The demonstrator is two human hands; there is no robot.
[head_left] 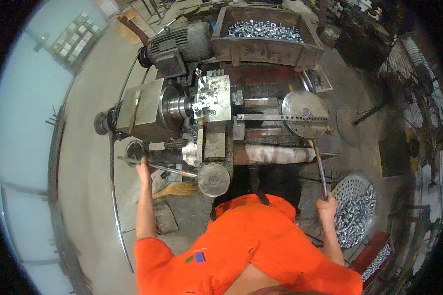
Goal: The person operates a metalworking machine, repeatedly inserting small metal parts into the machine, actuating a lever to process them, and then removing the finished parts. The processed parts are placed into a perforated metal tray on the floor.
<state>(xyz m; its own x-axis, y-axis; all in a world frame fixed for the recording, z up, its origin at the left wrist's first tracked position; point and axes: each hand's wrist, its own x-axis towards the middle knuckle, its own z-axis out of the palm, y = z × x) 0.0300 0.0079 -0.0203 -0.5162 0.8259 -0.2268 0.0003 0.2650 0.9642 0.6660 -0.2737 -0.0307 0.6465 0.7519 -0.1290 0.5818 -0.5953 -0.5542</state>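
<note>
A small lathe-like machine stands before me. Its spindle chuck (174,107) faces a metal tool block (216,101). My left hand (143,169) is closed on the outer part of a metal lever (179,171), which runs to a round disc (213,180) at the machine's front. On the right, my right hand (326,205) grips the lower end of a long metal handle (321,169). That handle slants up to a large round plate (300,110), crossed by a flat bar with holes (275,118). The fingers of my left hand show only in part.
A wooden crate (270,51) of small metal parts sits behind the machine, beside an electric motor (179,46). At right are a perforated basket (347,184) of metal parts and a red bin (376,246). A long rod (115,211) stands at left, near a straw broom (177,190).
</note>
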